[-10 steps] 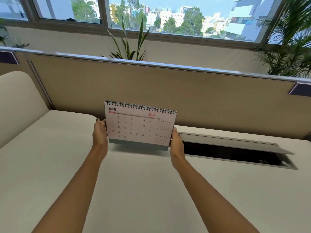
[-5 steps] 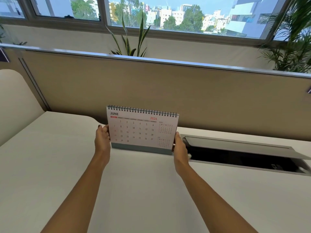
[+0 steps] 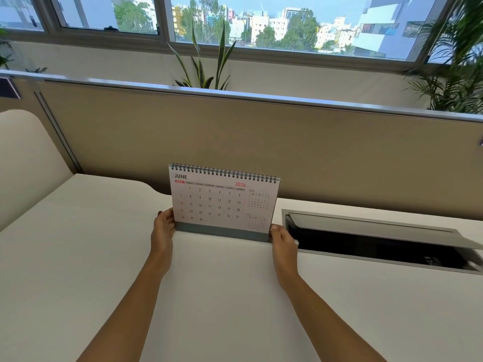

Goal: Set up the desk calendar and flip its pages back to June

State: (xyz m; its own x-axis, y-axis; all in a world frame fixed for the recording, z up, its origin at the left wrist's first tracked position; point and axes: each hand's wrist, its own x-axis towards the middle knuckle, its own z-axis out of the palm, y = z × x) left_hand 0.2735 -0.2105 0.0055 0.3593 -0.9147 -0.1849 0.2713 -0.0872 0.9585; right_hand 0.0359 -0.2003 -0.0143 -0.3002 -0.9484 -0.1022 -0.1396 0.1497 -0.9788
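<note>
Against the partition, we find the calendar (image 3: 222, 202) lowered onto the tabletop (image 3: 78, 257), showing June; left hand (image 3: 162, 229) and right hand (image 3: 283, 239) still grip its base. Task essentially complete.

I count: one desk calendar (image 3: 222, 202), my two hands, left hand (image 3: 162, 229) and right hand (image 3: 283, 240), one desk (image 3: 78, 257), one open cable hatch (image 3: 379, 241), two plants.

June calendar (image 3: 222, 202) upright between both hands
</note>
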